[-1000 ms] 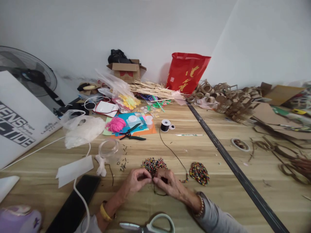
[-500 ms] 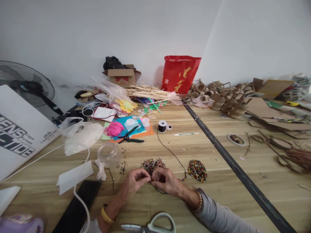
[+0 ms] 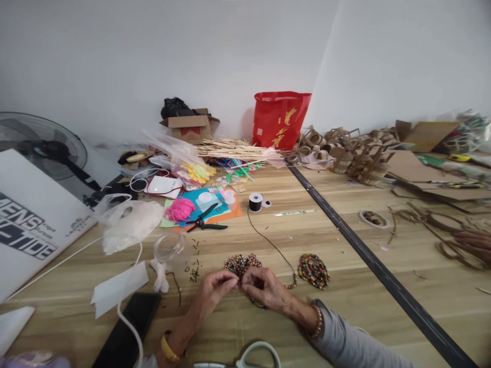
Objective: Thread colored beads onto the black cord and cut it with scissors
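Note:
My left hand and my right hand meet fingertip to fingertip low in the centre of the head view. Both are closed in a pinch. The right one seems to grip a black cord, which runs from a spool to a few threaded beads beside that hand. What the left fingertips hold is too small to make out. Just beyond the hands lies a heap of multicoloured beads. A coiled strand of beads rests to the right.
Scissors lie at the near edge, a black phone left of them. Black-handled pliers, pink yarn and a clear jar sit further left. A black strip crosses the table; woven baskets stand behind.
The view has tilted slightly, so the table items sit a little differently in frame. Both hands stay together in their pinch, with only a small shift of the fingers.

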Demonstrator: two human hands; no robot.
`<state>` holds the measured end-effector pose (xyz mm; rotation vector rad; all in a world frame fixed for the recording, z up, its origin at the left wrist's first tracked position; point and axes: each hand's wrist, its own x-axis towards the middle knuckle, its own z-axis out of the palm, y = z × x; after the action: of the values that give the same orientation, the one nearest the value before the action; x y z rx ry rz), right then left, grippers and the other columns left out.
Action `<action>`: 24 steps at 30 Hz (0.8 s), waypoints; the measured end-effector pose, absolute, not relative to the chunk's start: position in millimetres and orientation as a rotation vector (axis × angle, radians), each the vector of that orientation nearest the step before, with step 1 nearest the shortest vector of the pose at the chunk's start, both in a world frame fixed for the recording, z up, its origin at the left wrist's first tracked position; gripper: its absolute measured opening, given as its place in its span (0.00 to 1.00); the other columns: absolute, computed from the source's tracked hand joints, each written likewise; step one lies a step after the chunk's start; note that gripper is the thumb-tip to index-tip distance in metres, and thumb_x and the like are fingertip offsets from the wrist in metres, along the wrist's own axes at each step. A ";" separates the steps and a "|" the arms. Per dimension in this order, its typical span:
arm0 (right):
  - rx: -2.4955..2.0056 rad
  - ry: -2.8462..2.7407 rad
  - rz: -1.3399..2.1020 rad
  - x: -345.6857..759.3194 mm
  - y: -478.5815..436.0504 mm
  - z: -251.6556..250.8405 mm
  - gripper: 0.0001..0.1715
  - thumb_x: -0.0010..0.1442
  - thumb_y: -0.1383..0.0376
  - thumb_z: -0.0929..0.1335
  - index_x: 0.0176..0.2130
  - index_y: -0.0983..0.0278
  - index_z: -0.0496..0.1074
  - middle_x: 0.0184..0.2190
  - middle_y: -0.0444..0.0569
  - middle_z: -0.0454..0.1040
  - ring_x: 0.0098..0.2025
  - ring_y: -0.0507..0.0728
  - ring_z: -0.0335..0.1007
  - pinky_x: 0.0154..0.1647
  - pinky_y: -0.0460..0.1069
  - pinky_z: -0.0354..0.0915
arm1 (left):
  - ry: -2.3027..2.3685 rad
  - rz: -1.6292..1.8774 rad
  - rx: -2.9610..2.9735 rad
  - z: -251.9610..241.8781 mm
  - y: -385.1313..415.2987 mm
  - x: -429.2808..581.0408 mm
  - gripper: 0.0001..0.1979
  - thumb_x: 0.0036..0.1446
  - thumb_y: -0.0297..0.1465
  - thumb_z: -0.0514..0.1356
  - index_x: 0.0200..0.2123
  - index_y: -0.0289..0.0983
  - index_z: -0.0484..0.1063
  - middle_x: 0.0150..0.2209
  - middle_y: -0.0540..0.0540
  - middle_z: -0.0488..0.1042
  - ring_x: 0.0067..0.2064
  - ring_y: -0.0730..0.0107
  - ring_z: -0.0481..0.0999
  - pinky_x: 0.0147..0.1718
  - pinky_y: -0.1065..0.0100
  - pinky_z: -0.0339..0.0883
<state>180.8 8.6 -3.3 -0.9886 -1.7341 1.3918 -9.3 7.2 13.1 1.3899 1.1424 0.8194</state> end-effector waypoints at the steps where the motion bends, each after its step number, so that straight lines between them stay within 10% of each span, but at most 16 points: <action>1: -0.990 -1.739 1.389 180.8 8.4 -2.9 0.07 0.56 0.64 0.67 0.29 0.67 0.69 0.19 0.40 0.63 0.20 0.46 0.54 0.19 0.41 0.50 | 1.147 0.812 1.417 12.9 6.9 -9.0 0.12 0.49 0.37 0.62 0.30 0.33 0.77 0.27 0.45 0.79 0.31 0.65 0.75 0.33 0.69 0.68; 24: -0.853 -1.408 1.674 185.9 19.6 -4.2 0.18 0.51 0.54 0.72 0.28 0.67 0.70 0.15 0.38 0.62 0.15 0.45 0.52 0.16 0.41 0.51 | 1.205 0.870 1.567 6.7 5.6 -7.9 0.11 0.51 0.36 0.61 0.23 0.34 0.73 0.22 0.48 0.74 0.27 0.69 0.70 0.29 0.72 0.63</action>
<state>185.9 19.6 -4.2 -0.8531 -1.4078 1.6745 -7.9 5.6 6.7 1.5669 1.2047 0.8702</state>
